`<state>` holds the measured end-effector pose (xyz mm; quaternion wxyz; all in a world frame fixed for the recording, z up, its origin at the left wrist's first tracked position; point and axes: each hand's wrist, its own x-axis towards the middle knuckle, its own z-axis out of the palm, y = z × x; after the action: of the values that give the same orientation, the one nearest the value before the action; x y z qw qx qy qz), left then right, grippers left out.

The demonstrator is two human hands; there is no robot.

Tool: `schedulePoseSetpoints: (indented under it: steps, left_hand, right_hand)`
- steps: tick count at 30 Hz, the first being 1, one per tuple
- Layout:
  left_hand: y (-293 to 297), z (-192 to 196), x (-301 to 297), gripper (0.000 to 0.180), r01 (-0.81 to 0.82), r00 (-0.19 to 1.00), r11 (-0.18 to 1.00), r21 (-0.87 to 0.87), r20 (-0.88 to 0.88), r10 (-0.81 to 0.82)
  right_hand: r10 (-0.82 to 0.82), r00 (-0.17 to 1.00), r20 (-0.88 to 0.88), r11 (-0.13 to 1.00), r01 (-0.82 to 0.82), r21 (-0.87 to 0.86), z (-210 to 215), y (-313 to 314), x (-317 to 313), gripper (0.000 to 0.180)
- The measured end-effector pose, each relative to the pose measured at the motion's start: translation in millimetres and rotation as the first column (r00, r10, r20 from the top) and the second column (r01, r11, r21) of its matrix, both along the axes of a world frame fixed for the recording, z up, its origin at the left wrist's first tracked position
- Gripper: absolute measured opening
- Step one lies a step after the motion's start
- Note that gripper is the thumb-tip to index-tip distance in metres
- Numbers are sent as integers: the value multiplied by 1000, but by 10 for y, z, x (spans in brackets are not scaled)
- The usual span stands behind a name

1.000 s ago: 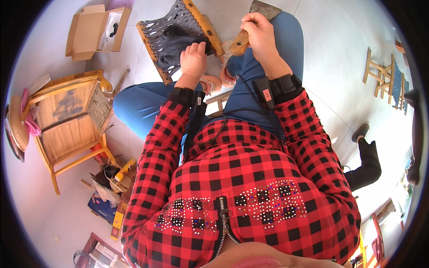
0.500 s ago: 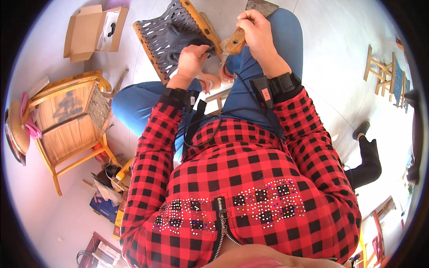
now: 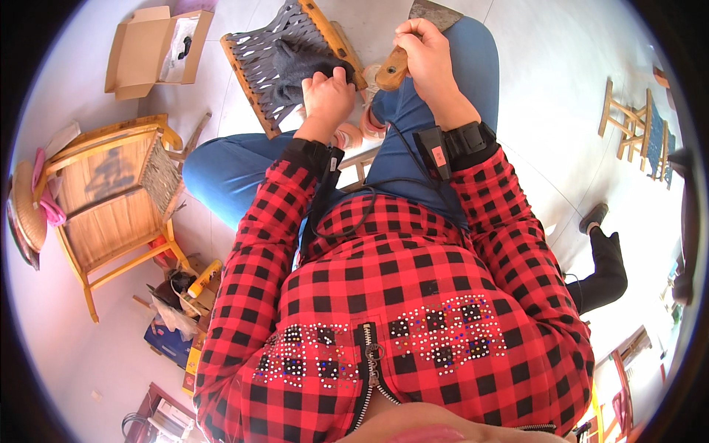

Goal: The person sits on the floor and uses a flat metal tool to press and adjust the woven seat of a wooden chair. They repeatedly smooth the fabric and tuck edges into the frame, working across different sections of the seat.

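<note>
My right hand (image 3: 427,57) is closed round the wooden handle (image 3: 391,70) of what looks like a cleaver. Its broad, dull blade (image 3: 436,15) shows beyond my fingers, beside my right knee. Left of it, my left hand (image 3: 329,96) is closed on a dark grey cloth (image 3: 299,65). The bunched cloth lies on a low wooden stool (image 3: 247,81) with a seat of woven grey straps. My left fingertips are partly hidden, curled at the cloth's right end near the stool's rail. The hands are apart, the cleaver's handle end just right of the stool.
An opened cardboard box (image 3: 148,55) lies at the far left. Below it stands a wooden chair (image 3: 111,199), with clutter and a blue box (image 3: 168,340) nearby. Folding stools (image 3: 642,133) stand at the right. Another person's leg (image 3: 602,266) shows there. A black cable (image 3: 413,159) crosses my lap.
My left hand has shifted right, turning so its back shows more, and still grips the cloth. My right hand has barely moved; the cleaver's handle end has tilted slightly.
</note>
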<state>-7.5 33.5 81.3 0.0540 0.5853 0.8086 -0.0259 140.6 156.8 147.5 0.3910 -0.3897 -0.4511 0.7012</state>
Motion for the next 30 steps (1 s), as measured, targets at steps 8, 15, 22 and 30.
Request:
schedulePoseSetpoints:
  steps: [8,15,22,30]
  left_hand:
    - [137,-125,21,20,-228,954,972,64,215,210]
    - [-55,-117,80,20,77,981,897,434,128,-147]
    - [59,-8,27,11,363,927,895,259,-10,-374]
    - [19,-115,-50,19,441,870,839,319,80,-487]
  right_hand:
    - [-29,999,-34,999,29,12,-9,-9,-82,9]
    - [-30,999,-11,999,30,13,-13,14,-68,9]
    - [-22,1000,10,999,22,40,-7,-1,-34,8]
    - [-28,1000,6,1000,28,15,22,21,-35,8]
